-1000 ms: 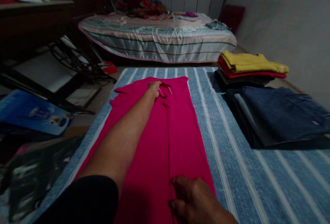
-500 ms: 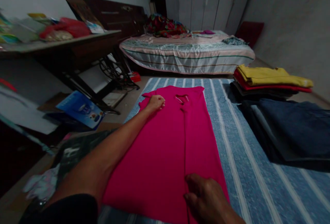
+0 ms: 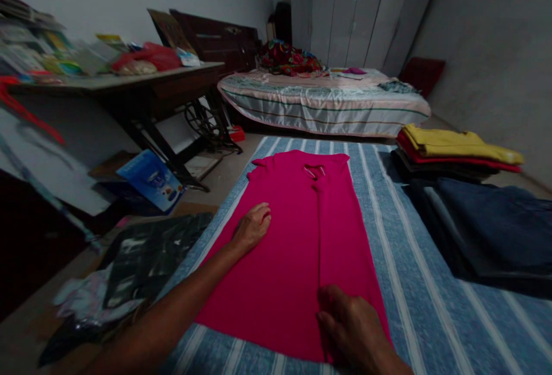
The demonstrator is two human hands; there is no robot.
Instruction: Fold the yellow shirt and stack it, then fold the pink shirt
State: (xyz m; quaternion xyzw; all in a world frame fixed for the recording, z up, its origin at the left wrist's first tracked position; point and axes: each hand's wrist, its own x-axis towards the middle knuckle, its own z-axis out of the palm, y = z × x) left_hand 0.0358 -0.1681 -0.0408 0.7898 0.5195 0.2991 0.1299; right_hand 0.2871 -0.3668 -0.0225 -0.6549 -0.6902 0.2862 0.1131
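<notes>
A bright pink shirt (image 3: pixel 284 254) lies spread on the blue striped bed cover, its neck opening at the far end. Its right part is folded inward, making a long straight edge down the middle. Resting on the shirt's left half is my left hand (image 3: pixel 252 226), fingers curled together with no cloth gripped in them. At the near end, my right hand (image 3: pixel 351 320) has thumb and fingers closed on the folded edge. The palm side of that hand is hidden.
Folded clothes (image 3: pixel 461 142), yellow on top, and dark folded trousers (image 3: pixel 495 219) are stacked at right. A sewing machine table (image 3: pixel 164 79) with clutter stands left, beside a blue box (image 3: pixel 150 182). Another bed (image 3: pixel 328 104) is behind. Dark bundled cloth (image 3: pixel 157 254) lies low at left.
My left hand has slid from near the shirt's shoulder toward me, across its left half. My right hand stays at the near fold. The view has shifted slightly, showing more of the left side.
</notes>
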